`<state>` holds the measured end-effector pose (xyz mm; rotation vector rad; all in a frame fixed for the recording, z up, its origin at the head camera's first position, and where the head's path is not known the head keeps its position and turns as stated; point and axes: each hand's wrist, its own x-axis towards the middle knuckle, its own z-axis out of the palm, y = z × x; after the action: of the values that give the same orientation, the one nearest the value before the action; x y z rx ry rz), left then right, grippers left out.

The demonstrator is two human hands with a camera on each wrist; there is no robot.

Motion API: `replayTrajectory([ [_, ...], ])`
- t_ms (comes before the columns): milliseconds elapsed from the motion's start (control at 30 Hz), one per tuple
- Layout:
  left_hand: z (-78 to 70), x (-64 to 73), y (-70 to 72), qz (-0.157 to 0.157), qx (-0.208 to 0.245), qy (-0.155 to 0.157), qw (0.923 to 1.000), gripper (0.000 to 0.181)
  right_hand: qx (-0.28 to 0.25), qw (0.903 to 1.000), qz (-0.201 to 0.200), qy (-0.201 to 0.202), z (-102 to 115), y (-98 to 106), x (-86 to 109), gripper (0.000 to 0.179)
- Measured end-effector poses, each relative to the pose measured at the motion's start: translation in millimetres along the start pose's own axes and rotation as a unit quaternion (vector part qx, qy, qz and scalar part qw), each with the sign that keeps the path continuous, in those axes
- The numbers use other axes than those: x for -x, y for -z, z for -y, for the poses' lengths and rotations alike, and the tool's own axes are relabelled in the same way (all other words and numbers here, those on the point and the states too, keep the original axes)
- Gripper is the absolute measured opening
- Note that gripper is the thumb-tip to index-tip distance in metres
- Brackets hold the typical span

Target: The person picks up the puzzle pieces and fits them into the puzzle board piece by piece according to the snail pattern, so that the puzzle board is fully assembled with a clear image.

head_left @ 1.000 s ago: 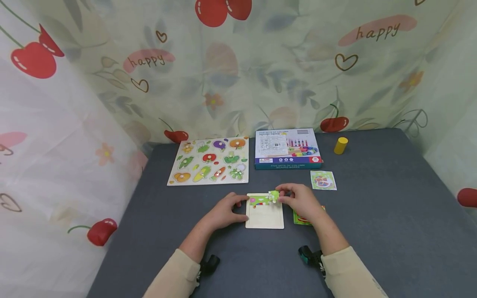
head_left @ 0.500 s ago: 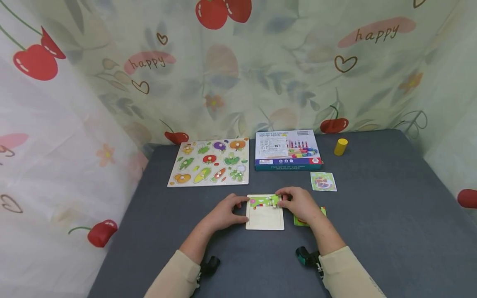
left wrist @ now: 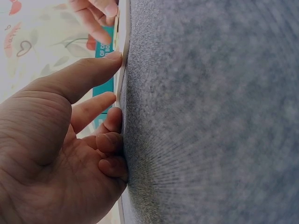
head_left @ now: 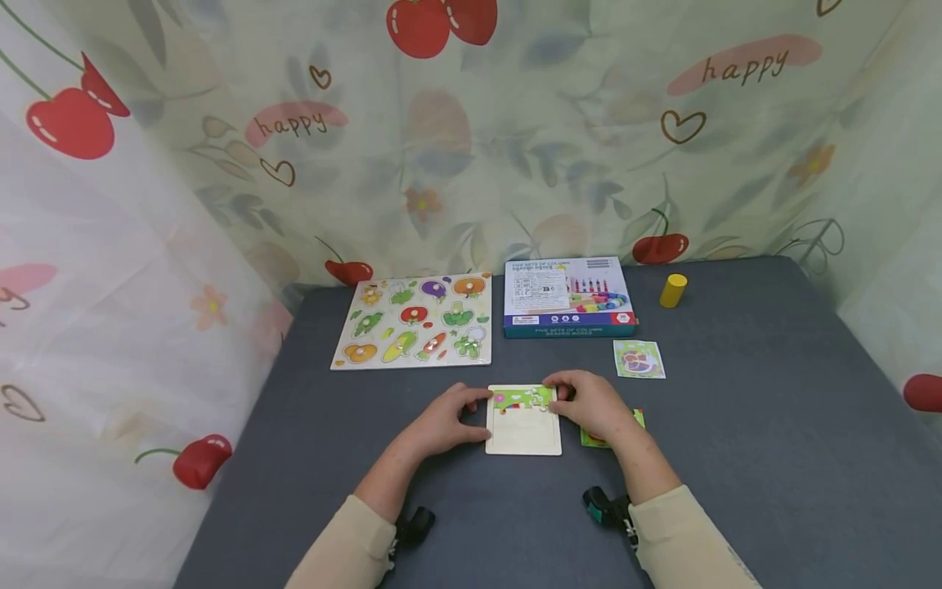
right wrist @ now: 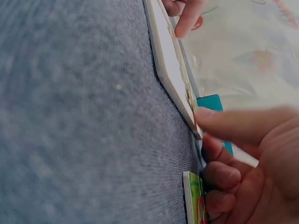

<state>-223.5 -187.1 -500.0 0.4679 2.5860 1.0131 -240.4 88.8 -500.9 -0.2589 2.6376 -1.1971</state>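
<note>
A square, pale wooden puzzle board lies flat before me, with a green strip of joined puzzle pieces along its far side. My left hand holds the board's left side, index finger near the far corner and thumb lower down; its other fingers are curled against the table in the left wrist view. At the far right corner, my right hand has thumb and index finger on a green puzzle piece that lies level with the strip. The fingertips partly cover that piece's right edge.
Partly under the right forearm lies a green picture puzzle. Behind it is a small picture card. Farther back are a vegetable peg board, a boxed bead set and a yellow cylinder.
My right hand has lowered the green puzzle piece from above the board into its far right corner, beside the strip. The left hand has kept its place on the board's left side.
</note>
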Motion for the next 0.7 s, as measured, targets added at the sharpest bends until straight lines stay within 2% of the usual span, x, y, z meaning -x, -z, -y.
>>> replayTrajectory([
  [167, 0.6, -0.5, -0.2, 0.002, -0.003, 0.001, 1.0000, 0.060, 0.011, 0.9998, 0.007, 0.017, 2.3, -0.4, -0.3, 0.040],
  [433, 0.4, -0.9, -0.2, 0.003, -0.002, 0.001, 1.0000, 0.060, 0.065, 0.9978, 0.008, 0.012, 4.5, -2.8, -0.3, 0.042],
  [700, -0.1, -0.7, 0.7, 0.003, 0.001, 0.003, 1.0000, 0.061, 0.071, 0.9974, 0.013, 0.001, 4.7, -3.8, 0.8, 0.046],
])
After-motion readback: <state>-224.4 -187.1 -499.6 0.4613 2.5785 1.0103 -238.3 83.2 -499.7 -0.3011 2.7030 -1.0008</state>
